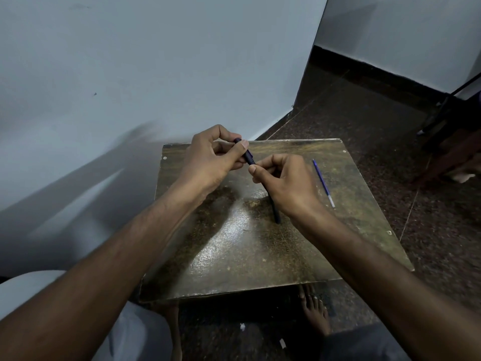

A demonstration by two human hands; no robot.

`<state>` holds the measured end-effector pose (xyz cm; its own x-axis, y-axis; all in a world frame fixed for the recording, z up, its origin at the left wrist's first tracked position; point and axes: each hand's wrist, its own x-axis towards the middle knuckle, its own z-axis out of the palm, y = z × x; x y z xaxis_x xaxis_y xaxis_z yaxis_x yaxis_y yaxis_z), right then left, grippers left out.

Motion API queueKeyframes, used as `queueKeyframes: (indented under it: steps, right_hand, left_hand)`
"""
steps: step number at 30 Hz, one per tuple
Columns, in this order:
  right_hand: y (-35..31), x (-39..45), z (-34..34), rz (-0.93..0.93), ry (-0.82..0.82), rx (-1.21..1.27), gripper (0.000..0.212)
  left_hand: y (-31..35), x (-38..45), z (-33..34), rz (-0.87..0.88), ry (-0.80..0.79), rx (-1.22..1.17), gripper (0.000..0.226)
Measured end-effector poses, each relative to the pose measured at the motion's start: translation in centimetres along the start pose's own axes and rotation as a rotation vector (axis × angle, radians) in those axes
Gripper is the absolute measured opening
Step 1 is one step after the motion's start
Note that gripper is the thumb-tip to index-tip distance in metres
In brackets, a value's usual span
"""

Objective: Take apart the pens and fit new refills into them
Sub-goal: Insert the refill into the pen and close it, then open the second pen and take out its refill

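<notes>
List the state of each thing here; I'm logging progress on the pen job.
Pen: in one piece, held over the table by both hands.
Refill: lying loose on the table, right of the hands, untouched.
Left hand: grip closed on the pen's far end.
Right hand: grip closed on the pen's middle.
Table: bears the refill.

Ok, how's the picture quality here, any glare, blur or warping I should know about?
Head view: a bright glare patch on the worn tabletop below the hands; wide-angle warping bends the wall edges; left hand, right hand, dark pen and blue refill look reasonably sharp; the forearms cast soft shadows on the left wall.
</notes>
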<state>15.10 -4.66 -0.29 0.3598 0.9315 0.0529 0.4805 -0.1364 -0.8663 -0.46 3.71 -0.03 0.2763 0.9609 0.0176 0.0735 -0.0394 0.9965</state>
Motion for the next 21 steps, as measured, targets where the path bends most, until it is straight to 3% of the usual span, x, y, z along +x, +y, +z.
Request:
queueKeyframes:
  steps: [5, 9, 13, 17, 21]
  right_hand:
    - [-0.5, -0.2, 0.1, -0.02, 0.02, 0.018, 0.01]
    - [-1.5, 0.3, -0.4, -0.062, 0.023, 0.047, 0.015]
    - [-1.7, 1.1, -1.6, -0.117, -0.088, -0.02, 0.022]
    - [-0.4, 2.5, -4.2, -0.157, 0.023, -0.256, 0.019]
    - [0.7, 2.5, -4.7, -0.211, 0.022, -0.541, 0.021]
  left_hand:
    - [0.2, -0.5, 0.1, 0.029, 0.017, 0.005, 0.013]
    - [0.8, -0.5, -0.3, 0.032, 0.007, -0.015, 0.028]
    - [0.5, -0.5, -0.9, 0.029, -0.029, 0.051, 0.036]
    - [-0.2, 0.8, -3.6, -0.025, 0.031, 0.276, 0.033]
    - [-1.4, 1.3, -3.4, -0.212, -0.088, 0.338, 0.038]
